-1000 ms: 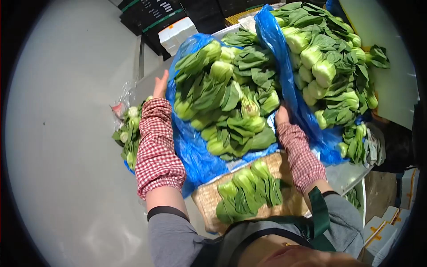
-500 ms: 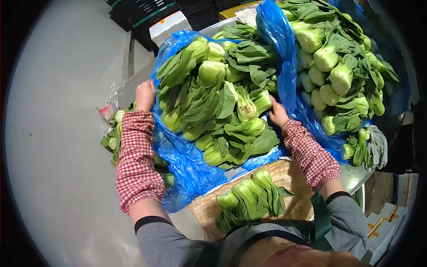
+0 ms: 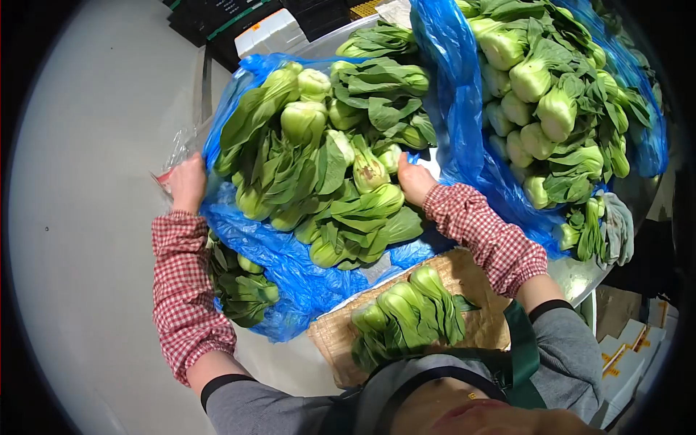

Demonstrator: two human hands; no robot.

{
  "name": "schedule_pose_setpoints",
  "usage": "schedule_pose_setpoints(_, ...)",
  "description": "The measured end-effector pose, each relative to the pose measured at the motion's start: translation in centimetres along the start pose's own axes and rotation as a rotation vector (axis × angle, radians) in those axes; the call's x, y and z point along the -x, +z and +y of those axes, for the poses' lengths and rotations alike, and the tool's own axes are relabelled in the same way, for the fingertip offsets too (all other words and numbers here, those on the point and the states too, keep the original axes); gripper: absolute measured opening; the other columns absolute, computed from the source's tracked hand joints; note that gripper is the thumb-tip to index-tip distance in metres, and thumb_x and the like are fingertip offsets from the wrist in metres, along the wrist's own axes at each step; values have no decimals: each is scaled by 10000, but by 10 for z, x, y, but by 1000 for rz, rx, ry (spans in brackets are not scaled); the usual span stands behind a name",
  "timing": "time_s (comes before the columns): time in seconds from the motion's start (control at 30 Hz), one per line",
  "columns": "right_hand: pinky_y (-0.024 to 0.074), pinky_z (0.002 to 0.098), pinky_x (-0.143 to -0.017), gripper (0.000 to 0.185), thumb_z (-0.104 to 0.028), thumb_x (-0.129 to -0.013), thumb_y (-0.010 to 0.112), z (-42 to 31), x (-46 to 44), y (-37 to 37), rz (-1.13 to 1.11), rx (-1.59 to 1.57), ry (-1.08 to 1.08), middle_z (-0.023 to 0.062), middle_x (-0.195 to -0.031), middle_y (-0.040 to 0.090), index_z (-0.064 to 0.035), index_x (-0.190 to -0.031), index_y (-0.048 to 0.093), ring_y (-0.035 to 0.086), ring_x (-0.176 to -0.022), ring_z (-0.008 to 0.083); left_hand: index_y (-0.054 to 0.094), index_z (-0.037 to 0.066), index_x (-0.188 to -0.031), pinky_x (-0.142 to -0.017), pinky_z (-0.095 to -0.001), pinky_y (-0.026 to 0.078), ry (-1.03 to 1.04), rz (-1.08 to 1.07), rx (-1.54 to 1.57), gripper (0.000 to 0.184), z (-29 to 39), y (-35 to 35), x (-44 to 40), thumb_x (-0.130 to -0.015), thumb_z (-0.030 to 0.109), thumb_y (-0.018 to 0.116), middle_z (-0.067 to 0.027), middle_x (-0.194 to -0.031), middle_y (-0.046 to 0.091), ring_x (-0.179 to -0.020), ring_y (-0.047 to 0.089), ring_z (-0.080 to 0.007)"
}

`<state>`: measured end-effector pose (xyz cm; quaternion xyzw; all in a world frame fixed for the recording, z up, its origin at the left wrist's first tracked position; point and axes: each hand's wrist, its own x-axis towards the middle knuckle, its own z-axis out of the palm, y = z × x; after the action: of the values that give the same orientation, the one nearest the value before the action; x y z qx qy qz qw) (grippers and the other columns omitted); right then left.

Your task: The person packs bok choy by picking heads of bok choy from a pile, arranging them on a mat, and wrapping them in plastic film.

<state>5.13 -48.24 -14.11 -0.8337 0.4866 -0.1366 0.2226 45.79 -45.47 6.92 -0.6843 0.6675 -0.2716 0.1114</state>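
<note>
A heap of bok choy lies on a crumpled blue plastic bag in the middle of the view. At the heap's left side, my left hand is closed on the bag's edge. My right hand is closed at the heap's right side, and a small tip of blue plastic pokes out from its fingers. Several bok choy rest on a woven mat near my body. More greens sit under the bag's lower left part.
A second bok choy pile on blue plastic fills the right side. A grey cloth hangs at the metal table's right rim. Behind stand a white box and black crates. Clear plastic lies beyond my left hand.
Both hands have moved left, pulling the blue bag and the bok choy heap with them. A gap has opened between this heap and the blue plastic on the right.
</note>
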Motion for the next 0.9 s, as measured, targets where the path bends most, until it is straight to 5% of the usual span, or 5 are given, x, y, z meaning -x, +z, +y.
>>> schedule_pose_setpoints(0.27,465,454,-658,659,-83,-700,545,19,12,6,-90,-150,44,295,-802,564,151,-1216,209,584,-723,394,562,52,-753,-525,-453,469,-107,30,59,230,20,32,3,-845,216,430,-168,-652,597,-609,597,-352)
schedule_pose_setpoints(0.4,473,421,-716,517,-83,-704,539,21,-8,-70,-409,249,-21,213,-894,594,-85,-1212,441,596,-794,333,569,52,-825,-586,-450,466,-276,-55,204,270,33,19,5,-862,289,444,-188,-734,598,-687,595,-351)
schedule_pose_setpoints(0.5,491,415,-616,344,-102,-667,541,-4,-46,-158,383,223,118,66,-796,606,-161,-1003,586,592,-716,279,554,45,-918,-668,-436,451,-326,42,333,274,25,18,9,-858,297,465,-199,-846,585,-795,574,-343)
schedule_pose_setpoints(0.63,463,401,-762,589,-118,-608,633,45,-139,-165,434,360,-164,126,-1009,552,-143,-1169,454,528,-940,316,476,21,-1092,-822,-401,389,-308,369,509,337,15,-3,26,-839,240,512,-193,-1036,520,-986,486,-320)
schedule_pose_setpoints(0.9,424,385,-848,816,-199,-467,770,47,-159,-170,-172,378,-254,158,-1147,477,-126,-1204,428,458,-1051,326,422,-20,-1150,-897,-373,341,-256,326,728,373,34,-138,150,-805,72,528,-167,-1124,452,-1039,437,-289)
